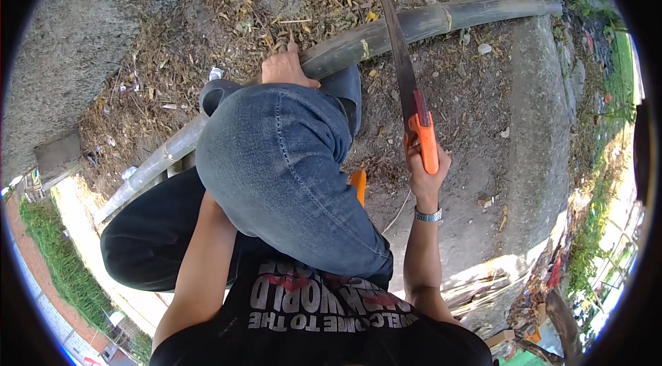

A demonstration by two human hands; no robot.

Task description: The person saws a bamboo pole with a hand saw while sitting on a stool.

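Note:
A long bamboo pole (420, 26) runs from the far right, passes behind my bent knee and comes out at the lower left. My left hand (283, 66) lies over the pole just beyond the knee, fingers wrapped around it. In my right hand (427, 169) is a hand saw (405, 69), gripped by its orange handle. Its dark, narrow blade points away from me and crosses the pole right of my left hand. Whether the teeth touch the bamboo I cannot tell. Dark grey footwear (350, 93) shows in part beside the pole, under my jeans leg (269, 159).
Dry leaves and twigs (241, 4) litter the dirt beyond the pole. A concrete edge (534, 138) runs along the right, a rough slab (76, 55) fills the far left. Behind my knee, part of an orange object (358, 183) shows. Cut wood (565, 324) lies at lower right.

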